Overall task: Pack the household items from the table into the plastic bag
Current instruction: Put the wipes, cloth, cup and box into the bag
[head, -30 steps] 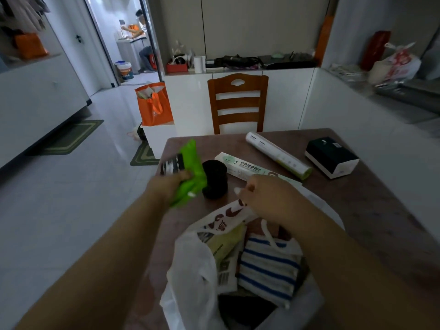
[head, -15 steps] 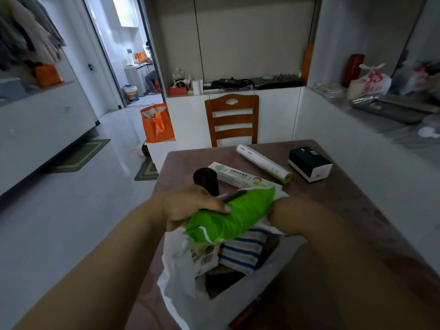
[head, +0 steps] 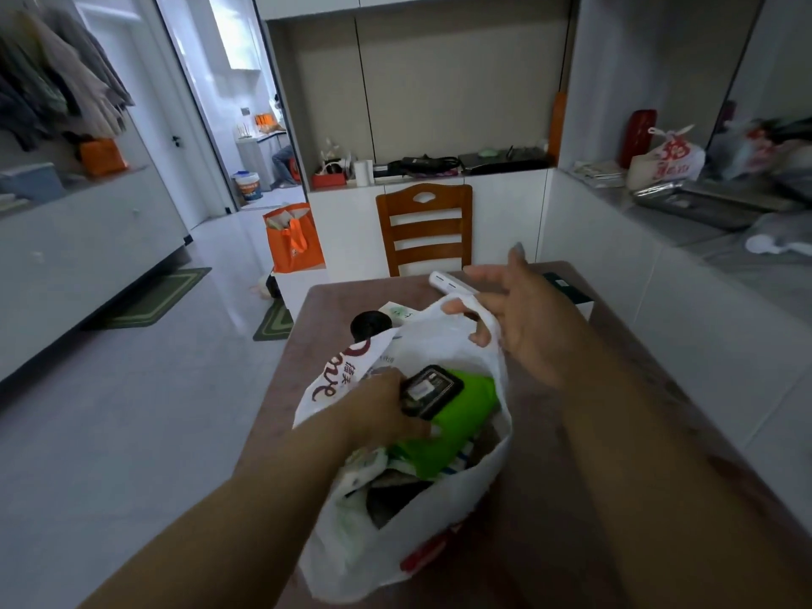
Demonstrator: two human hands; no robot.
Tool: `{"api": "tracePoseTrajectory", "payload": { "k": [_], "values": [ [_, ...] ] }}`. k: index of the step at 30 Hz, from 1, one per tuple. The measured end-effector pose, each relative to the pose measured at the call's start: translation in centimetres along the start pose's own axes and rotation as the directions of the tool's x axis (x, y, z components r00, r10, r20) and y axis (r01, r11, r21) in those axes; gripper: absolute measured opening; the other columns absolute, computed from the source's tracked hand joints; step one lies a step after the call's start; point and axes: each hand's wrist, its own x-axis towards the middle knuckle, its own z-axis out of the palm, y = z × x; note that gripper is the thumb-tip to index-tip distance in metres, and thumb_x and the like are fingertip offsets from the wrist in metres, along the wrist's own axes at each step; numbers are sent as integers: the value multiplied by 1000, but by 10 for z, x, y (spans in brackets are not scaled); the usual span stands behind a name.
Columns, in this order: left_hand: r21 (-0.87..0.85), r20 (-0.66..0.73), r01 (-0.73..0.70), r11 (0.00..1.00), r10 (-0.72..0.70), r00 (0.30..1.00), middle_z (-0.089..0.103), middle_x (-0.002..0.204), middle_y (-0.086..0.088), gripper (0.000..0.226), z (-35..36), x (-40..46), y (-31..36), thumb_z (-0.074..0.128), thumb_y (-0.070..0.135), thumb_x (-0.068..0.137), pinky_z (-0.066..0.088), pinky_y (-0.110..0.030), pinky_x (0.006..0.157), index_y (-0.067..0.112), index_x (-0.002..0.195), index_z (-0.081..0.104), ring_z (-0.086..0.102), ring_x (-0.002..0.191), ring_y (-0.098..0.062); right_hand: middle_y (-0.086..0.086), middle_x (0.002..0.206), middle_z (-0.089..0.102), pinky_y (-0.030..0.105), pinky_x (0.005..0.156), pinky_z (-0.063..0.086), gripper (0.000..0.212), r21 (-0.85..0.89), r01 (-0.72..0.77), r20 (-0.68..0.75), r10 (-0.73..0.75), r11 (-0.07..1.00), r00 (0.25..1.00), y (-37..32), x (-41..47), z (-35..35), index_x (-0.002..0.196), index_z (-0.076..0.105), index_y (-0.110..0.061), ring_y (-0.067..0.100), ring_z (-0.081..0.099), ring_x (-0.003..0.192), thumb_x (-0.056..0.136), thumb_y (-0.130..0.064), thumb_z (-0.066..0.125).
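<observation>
The white plastic bag (head: 408, 525) stands open on the brown table (head: 571, 498). My left hand (head: 382, 410) reaches into its mouth and grips a green packet (head: 452, 424) with a flat black item (head: 433, 391) on top. My right hand (head: 523, 318) hooks two fingers through the bag's far handle, with the other fingers spread. Behind the bag stand a black cup (head: 369, 325), a pale green box (head: 397, 310), a white roll (head: 448, 285) and a black-and-white box (head: 571, 294), all partly hidden. Striped cloth and paper packs lie deeper in the bag.
A wooden chair (head: 424, 228) stands at the table's far edge before a white counter. An orange tote (head: 292, 239) sits on the floor at the left. A grey ledge with bags runs along the right. A person is in the far room.
My left hand has pushed the green packet down into the bag. My right hand rose from the bag's rim and now lifts its far handle. The view tilted upward.
</observation>
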Motion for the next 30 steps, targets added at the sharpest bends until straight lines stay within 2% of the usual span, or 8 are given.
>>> {"api": "tracePoseTrajectory", "payload": {
  "k": [7, 10, 14, 18, 22, 24, 26, 30],
  "values": [
    [59, -40, -138, 989, 140, 989, 48, 143, -2, 61, 22, -5, 1, 61, 37, 88, 35, -26, 101, 26, 144, 39, 46, 130, -22, 4, 104, 75, 26, 61, 40, 60, -67, 66, -78, -71, 996, 994, 12, -10, 1, 97, 71, -31, 17, 55, 67, 79, -74, 34],
    [382, 139, -194, 904, 151, 979, 14, 161, 5, 68, 50, -17, 4, 50, 49, 90, 18, -46, 116, 36, 150, 20, 15, 147, -27, 4, 98, 77, 24, 56, 39, 57, -62, 52, -118, -59, 997, 991, 14, -11, 3, 97, 71, -25, 22, 54, 72, 90, -64, 30],
    [476, 268, -302, 826, 191, 944, -2, 162, 10, 59, 76, -15, 10, 40, 55, 91, 6, -65, 114, 43, 146, 22, -11, 148, -31, 5, 92, 77, 21, 52, 40, 62, -219, -37, -154, 3, 975, 988, 23, -13, 11, 106, 68, -15, 15, 49, 56, 93, -60, 27],
    [364, 167, -269, 892, 222, 961, 26, 157, 3, 52, 44, -20, 18, 47, 40, 93, 23, -44, 116, 31, 144, 37, 24, 144, -25, 5, 88, 76, 25, 61, 50, 59, -360, -69, -166, 9, 930, 986, 21, -16, 10, 112, 65, -16, 18, 60, 62, 94, -58, 27],
    [56, 15, -232, 971, 231, 973, 63, 129, 5, 33, -4, -32, 20, 50, 31, 95, 42, -21, 98, 26, 125, 63, 58, 116, -12, -1, 100, 67, 42, 86, 51, 58, -667, -76, -249, -125, 742, 960, 10, -18, 6, 119, 57, -25, 16, 63, 87, 93, -62, 21],
    [-99, -51, -172, 980, 167, 985, 71, 108, 8, 25, -24, -33, 20, 53, 29, 94, 47, -11, 84, 22, 109, 72, 64, 103, -6, -4, 96, 63, 35, 77, 48, 54, -706, -77, -279, -177, 704, 944, 0, -17, 4, 120, 54, -26, 12, 59, 85, 93, -61, 22],
    [-166, -121, -159, 973, 140, 983, 72, 95, 7, 19, -41, -29, 20, 56, 30, 93, 52, -21, 83, 24, 94, 74, 66, 91, -7, -6, 91, 61, 30, 70, 41, 52, -695, -88, -297, -173, 713, 939, -11, -17, 2, 122, 53, -25, 8, 56, 82, 94, -58, 23],
    [-231, -247, -156, 960, 97, 964, 72, 89, 2, 24, -59, -21, 17, 55, 35, 92, 57, -36, 86, 17, 92, 71, 68, 84, -12, 5, 104, 64, 42, 94, 45, 52, -763, -83, -286, -219, 641, 933, -20, -14, -2, 123, 55, -18, 20, 60, 99, 97, -51, 24]
  ]
}}
